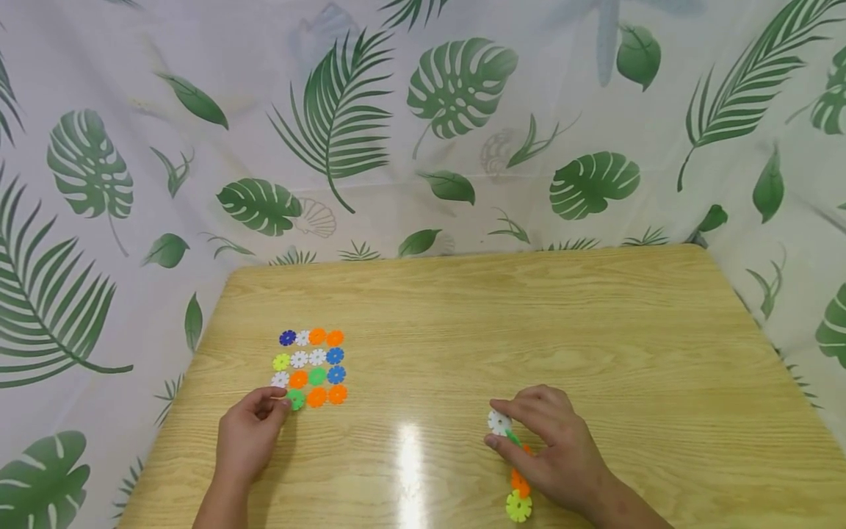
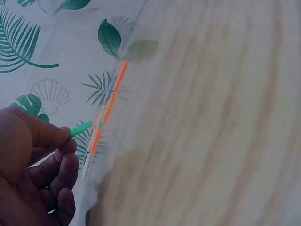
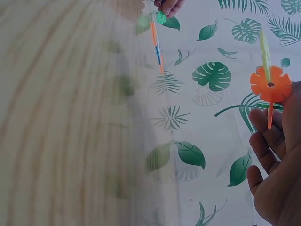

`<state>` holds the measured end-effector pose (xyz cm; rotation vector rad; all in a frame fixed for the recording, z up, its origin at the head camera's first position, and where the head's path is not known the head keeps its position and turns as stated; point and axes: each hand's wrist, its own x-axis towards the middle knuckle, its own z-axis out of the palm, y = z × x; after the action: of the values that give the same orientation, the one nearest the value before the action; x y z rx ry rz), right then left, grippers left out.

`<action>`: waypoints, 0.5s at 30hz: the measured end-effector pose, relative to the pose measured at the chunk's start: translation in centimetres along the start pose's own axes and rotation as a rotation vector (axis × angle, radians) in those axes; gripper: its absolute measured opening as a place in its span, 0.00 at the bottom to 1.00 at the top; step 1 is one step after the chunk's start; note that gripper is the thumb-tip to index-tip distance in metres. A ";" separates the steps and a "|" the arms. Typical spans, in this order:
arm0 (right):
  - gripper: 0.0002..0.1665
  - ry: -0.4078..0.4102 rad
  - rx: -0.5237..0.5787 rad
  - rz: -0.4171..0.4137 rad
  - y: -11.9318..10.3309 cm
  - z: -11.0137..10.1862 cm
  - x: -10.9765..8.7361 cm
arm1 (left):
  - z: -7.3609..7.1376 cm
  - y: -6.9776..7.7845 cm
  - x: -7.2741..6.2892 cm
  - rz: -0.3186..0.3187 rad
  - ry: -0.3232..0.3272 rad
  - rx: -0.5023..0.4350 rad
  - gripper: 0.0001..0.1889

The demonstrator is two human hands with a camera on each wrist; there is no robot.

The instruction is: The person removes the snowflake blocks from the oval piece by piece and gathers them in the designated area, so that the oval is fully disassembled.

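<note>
My left hand (image 1: 247, 437) pinches a green notched plastic disc (image 1: 295, 400) between thumb and fingertips, at the near left corner of a block of discs in rows. In the left wrist view this green disc (image 2: 81, 129) is seen edge-on, raised off the table. My right hand (image 1: 558, 448) grips a chain of interlocked discs near its white disc (image 1: 499, 422), thumb and fingers to either side. Below it hang a green disc, orange discs (image 1: 520, 483) and a yellow disc (image 1: 518, 506) at the near end. Part of the chain is hidden behind the right hand.
Rows of flat discs in blue, white, yellow, orange and green, such as the orange disc (image 1: 317, 397), lie on the left of the wooden table (image 1: 436, 323). A leaf-patterned cloth (image 1: 370, 147) hangs behind and beside the table.
</note>
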<state>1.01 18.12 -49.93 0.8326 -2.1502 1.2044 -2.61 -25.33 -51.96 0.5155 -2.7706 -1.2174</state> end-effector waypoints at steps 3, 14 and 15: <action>0.22 -0.006 0.001 -0.003 0.0 -0.1 0.0 | 0.0 -0.1 0.1 -0.008 -0.005 0.019 0.11; 0.22 -0.010 0.002 0.007 0.0 0.0 -0.2 | 0.0 -0.7 0.5 -0.004 -0.006 0.077 0.11; 0.22 -0.011 0.002 0.009 0.0 0.0 -0.2 | 0.0 -0.7 0.6 -0.005 -0.006 0.080 0.11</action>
<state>1.15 18.21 -50.11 0.8328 -2.1641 1.2090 -2.94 -25.97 -52.53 0.5270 -2.8339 -1.1148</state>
